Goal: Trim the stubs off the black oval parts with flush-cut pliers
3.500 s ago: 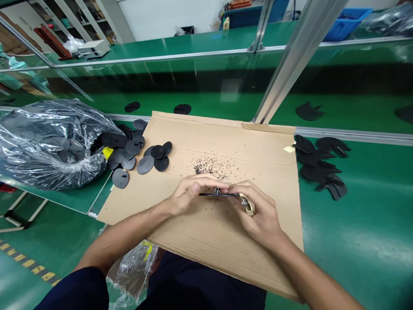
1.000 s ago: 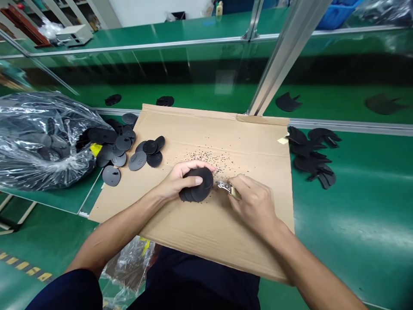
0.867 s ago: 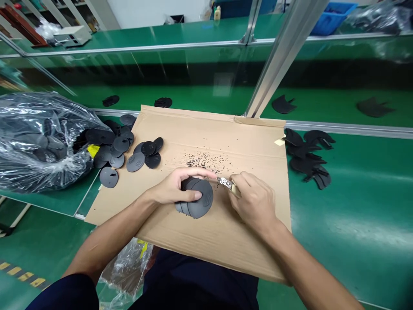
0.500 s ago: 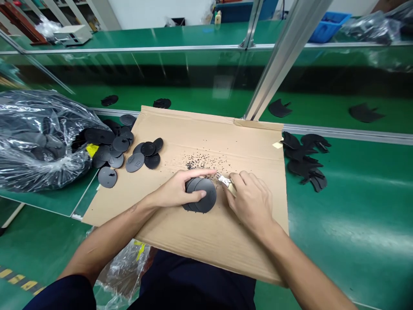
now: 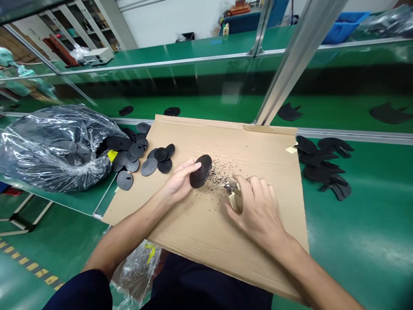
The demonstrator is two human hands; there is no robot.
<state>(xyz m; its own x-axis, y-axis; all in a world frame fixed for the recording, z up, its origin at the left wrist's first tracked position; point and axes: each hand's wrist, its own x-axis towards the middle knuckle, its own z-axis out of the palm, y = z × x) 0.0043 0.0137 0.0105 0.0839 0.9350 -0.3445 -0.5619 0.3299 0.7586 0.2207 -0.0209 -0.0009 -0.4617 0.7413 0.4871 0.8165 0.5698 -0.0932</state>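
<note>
My left hand [image 5: 179, 183] is closed around a stack of black oval pieces [image 5: 201, 171], thumb on top, tilted up above the cardboard sheet [image 5: 200, 228]. To the right, my right hand [image 5: 254, 200] holds a pair of cutting pliers [image 5: 231, 193] with cream handles. Its jaws point left toward the stack, apart from it, and the handles are spread. Small black scraps [image 5: 219, 172] lie scattered on the cardboard between my hands. Left of the stack, several more black oval pieces [image 5: 149, 167] rest on the cardboard.
A clear plastic bag [image 5: 58, 146] spills black ovals at the left. Curved black pieces [image 5: 319, 161] are piled on the green table right of the cardboard. A metal post [image 5: 287, 64] rises behind the cardboard; a blue bin [image 5: 345, 28] stands at the back right.
My left hand has lifted the fanned stack off the cardboard and tilted it upright. The pliers have drawn back from it and their handles have spread. The view has shifted left.
</note>
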